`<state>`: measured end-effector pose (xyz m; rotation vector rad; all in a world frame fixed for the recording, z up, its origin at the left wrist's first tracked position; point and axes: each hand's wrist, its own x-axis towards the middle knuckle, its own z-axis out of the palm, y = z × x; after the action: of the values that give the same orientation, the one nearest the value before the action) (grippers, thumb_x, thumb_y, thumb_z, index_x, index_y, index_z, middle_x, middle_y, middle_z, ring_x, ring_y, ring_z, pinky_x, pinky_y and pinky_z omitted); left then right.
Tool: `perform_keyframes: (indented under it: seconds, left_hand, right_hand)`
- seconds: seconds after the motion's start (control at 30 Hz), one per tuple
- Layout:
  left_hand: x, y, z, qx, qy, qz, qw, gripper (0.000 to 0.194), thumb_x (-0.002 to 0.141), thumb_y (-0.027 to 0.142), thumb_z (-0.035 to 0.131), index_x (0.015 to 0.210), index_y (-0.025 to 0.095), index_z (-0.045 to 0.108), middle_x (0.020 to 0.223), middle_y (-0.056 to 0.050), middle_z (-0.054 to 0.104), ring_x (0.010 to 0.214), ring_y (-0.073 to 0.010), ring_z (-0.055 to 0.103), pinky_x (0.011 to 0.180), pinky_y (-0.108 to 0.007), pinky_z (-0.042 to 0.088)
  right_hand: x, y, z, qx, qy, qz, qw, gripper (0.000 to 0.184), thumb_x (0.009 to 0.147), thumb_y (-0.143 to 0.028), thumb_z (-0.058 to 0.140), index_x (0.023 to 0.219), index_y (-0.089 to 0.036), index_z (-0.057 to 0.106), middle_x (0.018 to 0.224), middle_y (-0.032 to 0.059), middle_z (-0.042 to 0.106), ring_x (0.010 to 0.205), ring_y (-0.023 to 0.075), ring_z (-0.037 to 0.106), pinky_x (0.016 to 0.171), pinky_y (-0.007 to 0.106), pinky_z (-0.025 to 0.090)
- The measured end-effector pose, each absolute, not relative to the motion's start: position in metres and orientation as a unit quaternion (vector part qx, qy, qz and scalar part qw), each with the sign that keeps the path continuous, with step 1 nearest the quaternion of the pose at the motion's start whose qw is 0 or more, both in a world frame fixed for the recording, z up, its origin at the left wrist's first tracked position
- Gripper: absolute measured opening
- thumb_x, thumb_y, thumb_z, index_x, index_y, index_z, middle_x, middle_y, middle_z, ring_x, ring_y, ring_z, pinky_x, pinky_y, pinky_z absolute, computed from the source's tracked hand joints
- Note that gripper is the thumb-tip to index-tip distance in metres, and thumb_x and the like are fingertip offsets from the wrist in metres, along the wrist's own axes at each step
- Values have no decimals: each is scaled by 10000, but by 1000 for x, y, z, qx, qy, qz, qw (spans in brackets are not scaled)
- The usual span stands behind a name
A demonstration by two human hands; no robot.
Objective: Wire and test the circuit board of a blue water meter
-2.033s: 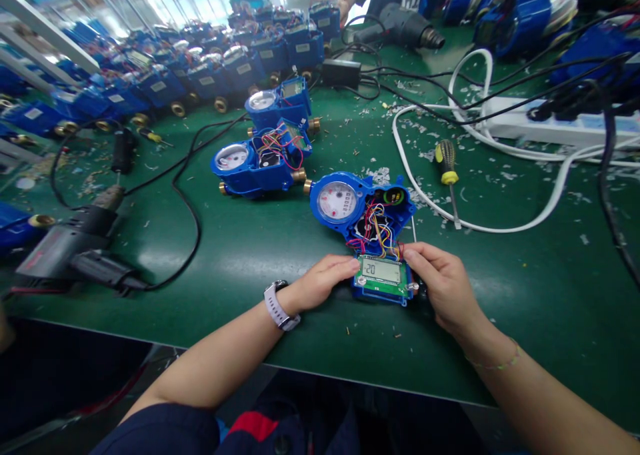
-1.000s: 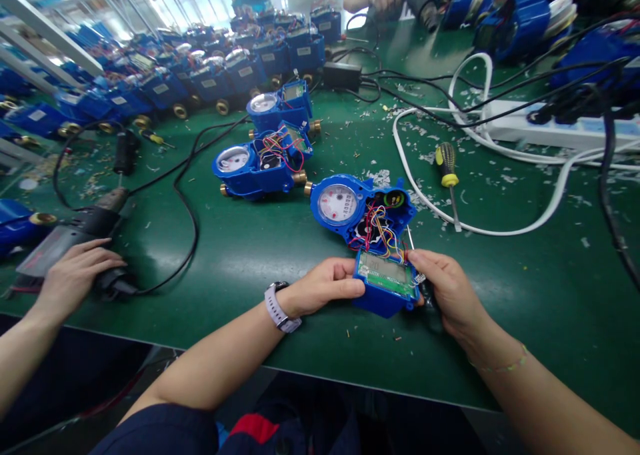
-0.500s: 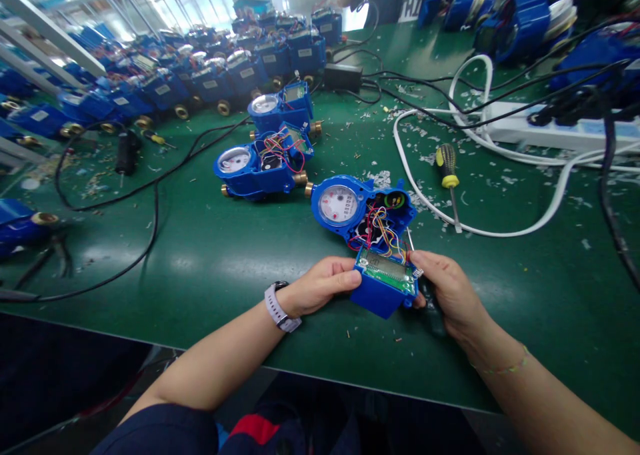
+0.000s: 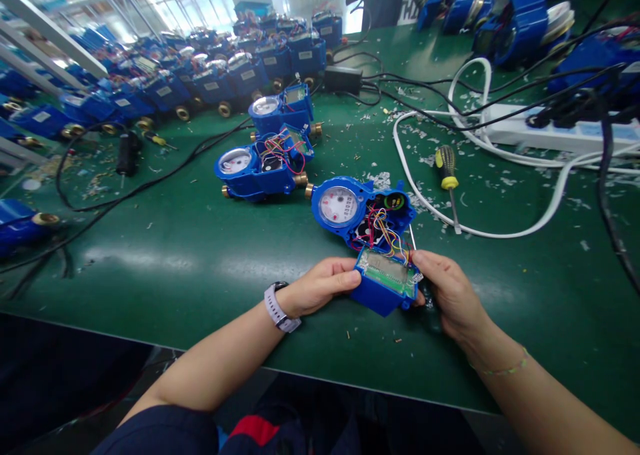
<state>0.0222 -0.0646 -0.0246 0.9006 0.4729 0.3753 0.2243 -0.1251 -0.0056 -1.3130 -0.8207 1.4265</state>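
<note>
An opened blue water meter [image 4: 338,203] lies on the green bench, its round dial facing up and its wire-filled compartment exposed. Coloured wires run from it to a blue display module [image 4: 384,296] with a green circuit board and LCD, tilted in front of it. My left hand [image 4: 327,283] pinches the module's left end between thumb and fingers. My right hand [image 4: 447,288] is closed at the module's right end, around a screwdriver [image 4: 431,306] whose dark handle shows under the palm. Its thin shaft points away past the meter's right side. Some right fingers are hidden.
Two more opened meters [image 4: 265,171] stand behind to the left, with many blue meters [image 4: 210,81] in rows beyond. A yellow-black screwdriver [image 4: 447,168] lies right, inside a white cable loop [image 4: 520,230]. A power strip [image 4: 520,121] and black cables lie far right. Another person stands opposite.
The display module has been tilted, its front wall now showing. At the left, another person's hand took the heat gun out of view. The heat gun opposite was lifted.
</note>
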Motion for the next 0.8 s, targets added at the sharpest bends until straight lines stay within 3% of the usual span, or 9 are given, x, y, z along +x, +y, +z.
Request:
perform_keyframes:
  seconds: [0.33,0.5,0.8]
  left_hand:
    - [25,-66,-24,427,183,184,866,516,742,510,741,1069,112,709,1123,-163,727,1080,-308,649,995,-426,442]
    - [25,-67,-27,460,182,200,846,537,822,549,668,1147,123,688,1209,-155,692,1173,-288,602,1091,-426,366]
    - [28,-66,-28,490,222,214,815,553,797,565,692,1129,123,685,1155,-140,712,1083,-268,638,1045,-406,410]
  right_hand:
    - [224,-125,-8,-559,-356,544,515,475,728,-635,716,654,-169,661,423,-9,493,363,93,372,357,212,256]
    - [225,-126,-9,-564,-366,526,521,454,746,-619,716,719,-166,701,444,-14,501,382,96,367,383,221,254]
    - [223,-126,-12,-559,-416,494,520,413,786,-593,694,722,-185,706,453,-30,476,407,114,394,430,247,309]
